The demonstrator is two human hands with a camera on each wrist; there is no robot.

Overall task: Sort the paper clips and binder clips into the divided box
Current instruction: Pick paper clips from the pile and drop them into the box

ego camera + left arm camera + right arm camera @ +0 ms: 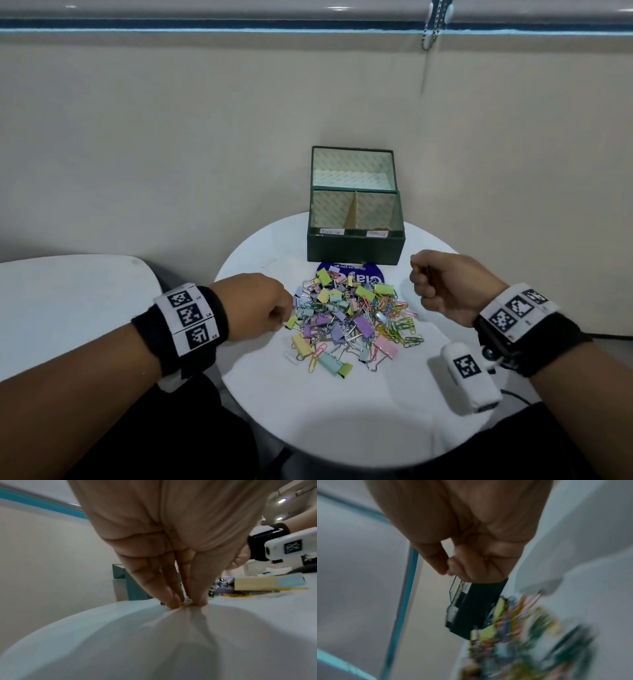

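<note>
A pile of pastel binder clips and coloured paper clips (349, 318) lies mid-table on a white sheet; it shows blurred in the right wrist view (513, 635). Behind it stands the dark green divided box (354, 248), lid up, with two labelled front compartments (476, 605). My left hand (286, 317) is at the pile's left edge, its fingertips (173, 601) pinching a small yellow clip (186, 605) against the sheet. My right hand (419, 277) hovers right of the pile near the box's front right corner. It is curled into a fist (448, 569), and nothing shows in it.
The round white table (342, 411) stands against a beige wall. A second white table (68, 308) lies to the left. A blue round sticker (368, 272) peeks out between the pile and the box. A white wrist-mounted device (469, 377) hangs under my right forearm.
</note>
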